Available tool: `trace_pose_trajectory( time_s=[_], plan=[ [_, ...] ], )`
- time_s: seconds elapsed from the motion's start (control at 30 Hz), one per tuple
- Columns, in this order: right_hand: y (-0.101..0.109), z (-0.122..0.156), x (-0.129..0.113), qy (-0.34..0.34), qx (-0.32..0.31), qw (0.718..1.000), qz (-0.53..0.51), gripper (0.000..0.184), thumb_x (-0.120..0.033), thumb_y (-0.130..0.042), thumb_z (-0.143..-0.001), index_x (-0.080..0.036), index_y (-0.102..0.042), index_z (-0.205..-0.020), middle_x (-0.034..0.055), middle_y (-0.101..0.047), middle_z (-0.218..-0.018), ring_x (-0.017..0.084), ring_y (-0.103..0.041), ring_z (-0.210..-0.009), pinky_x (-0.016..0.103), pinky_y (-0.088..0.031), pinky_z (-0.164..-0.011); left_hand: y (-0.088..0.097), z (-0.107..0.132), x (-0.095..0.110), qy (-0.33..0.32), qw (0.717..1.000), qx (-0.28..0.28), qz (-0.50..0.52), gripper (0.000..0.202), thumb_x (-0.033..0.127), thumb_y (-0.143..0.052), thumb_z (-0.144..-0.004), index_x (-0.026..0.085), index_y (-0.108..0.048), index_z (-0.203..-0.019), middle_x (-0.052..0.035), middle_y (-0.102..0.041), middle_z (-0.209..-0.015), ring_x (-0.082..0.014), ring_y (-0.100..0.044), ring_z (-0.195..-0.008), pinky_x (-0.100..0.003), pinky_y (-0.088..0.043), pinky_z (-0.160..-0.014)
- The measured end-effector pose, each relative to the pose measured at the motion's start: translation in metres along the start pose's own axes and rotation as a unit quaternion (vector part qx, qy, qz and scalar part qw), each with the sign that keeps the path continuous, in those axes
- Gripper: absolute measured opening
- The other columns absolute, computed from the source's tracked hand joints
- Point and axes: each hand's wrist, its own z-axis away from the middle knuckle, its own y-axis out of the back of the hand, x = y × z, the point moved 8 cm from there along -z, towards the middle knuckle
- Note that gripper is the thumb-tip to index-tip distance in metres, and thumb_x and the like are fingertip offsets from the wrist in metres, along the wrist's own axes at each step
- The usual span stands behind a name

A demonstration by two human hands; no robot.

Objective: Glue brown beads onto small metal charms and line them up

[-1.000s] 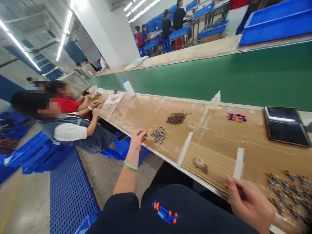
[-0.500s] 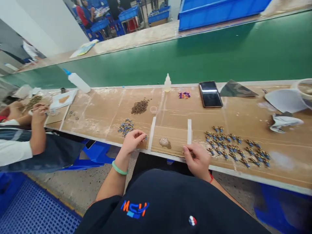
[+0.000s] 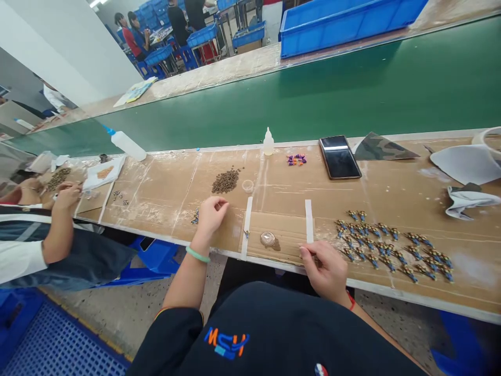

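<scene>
My left hand (image 3: 212, 214) is over the cardboard left of the left white tape strip (image 3: 248, 214), thumb and fingers closed together. What they hold, if anything, does not show. Behind it is a partly hidden heap of small blue-and-gold pieces (image 3: 194, 216); beyond it, a heap of small brown bits (image 3: 226, 181). One blue-and-gold piece (image 3: 246, 234) lies on the tape strip. My right hand (image 3: 324, 266) rests at the table's front edge, its thumb and finger pinched; their contents are too small to make out. Between the hands sits a small round clear dish (image 3: 267, 239).
Rows of blue-and-gold pieces (image 3: 383, 243) lie right of my right hand. Farther back stand a dropper bottle (image 3: 268, 142), purple-orange pieces (image 3: 296, 160), a phone (image 3: 340, 157) and a small clear cup (image 3: 248, 186). A green belt (image 3: 235, 117) runs behind. A co-worker's hand (image 3: 68, 196) is at left.
My left hand has moved away from the tape strip, up toward the brown heap. The blue-and-gold piece it held now lies on the strip. My right hand stays pinched. The camera view has shifted slightly.
</scene>
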Motion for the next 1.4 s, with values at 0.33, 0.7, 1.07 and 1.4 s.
trace_pose_trajectory(
  time_s=[0.33, 0.7, 1.07, 1.4],
  plan=[
    [0.000, 0.000, -0.001, 0.003, 0.017, 1.000, 0.006, 0.014, -0.016, -0.061, -0.096, -0.020, -0.067, -0.084, 0.0005, -0.066, -0.070, 0.014, -0.059, -0.062, 0.029, -0.046, -0.062, -0.004, -0.061, 0.000, -0.051, 0.987, 0.009, -0.152, 0.008, 0.014, -0.067, -0.078, 0.020, -0.071, -0.075, -0.0073, -0.071, -0.088, -0.0251, -0.066, -0.093, -0.037, -0.050, -0.089],
    [0.000, -0.002, -0.004, 0.015, 0.027, 1.000, 0.008, 0.015, -0.016, -0.060, -0.097, -0.020, -0.067, -0.084, 0.0006, -0.065, -0.068, 0.014, -0.058, -0.060, 0.030, -0.046, -0.060, -0.011, -0.060, -0.012, -0.069, 0.972, -0.069, -0.215, 0.024, 0.038, -0.064, -0.096, 0.016, -0.068, -0.105, -0.0068, -0.071, -0.107, -0.0197, -0.068, -0.096, -0.042, -0.058, -0.088],
    [-0.002, -0.001, -0.004, 0.026, 0.019, 0.999, 0.021, 0.014, -0.016, -0.060, -0.098, -0.020, -0.064, -0.085, 0.0009, -0.063, -0.069, 0.015, -0.057, -0.062, 0.029, -0.046, -0.061, -0.012, -0.057, 0.007, -0.111, 0.946, -0.085, -0.291, 0.012, 0.025, -0.064, -0.094, 0.017, -0.073, -0.091, -0.0088, -0.074, -0.104, -0.0243, -0.066, -0.108, -0.044, -0.052, -0.099],
    [0.004, -0.011, -0.020, 0.125, 0.060, 0.990, 0.035, 0.020, -0.029, -0.058, -0.102, -0.022, -0.065, -0.085, 0.0011, -0.069, -0.073, 0.015, -0.065, -0.065, 0.027, -0.050, -0.066, -0.022, -0.048, 0.031, -0.199, 0.870, -0.155, -0.423, 0.033, 0.036, -0.064, -0.096, 0.017, -0.064, -0.123, -0.0109, -0.065, -0.128, -0.0257, -0.065, -0.114, -0.050, -0.056, -0.097]
  ],
)
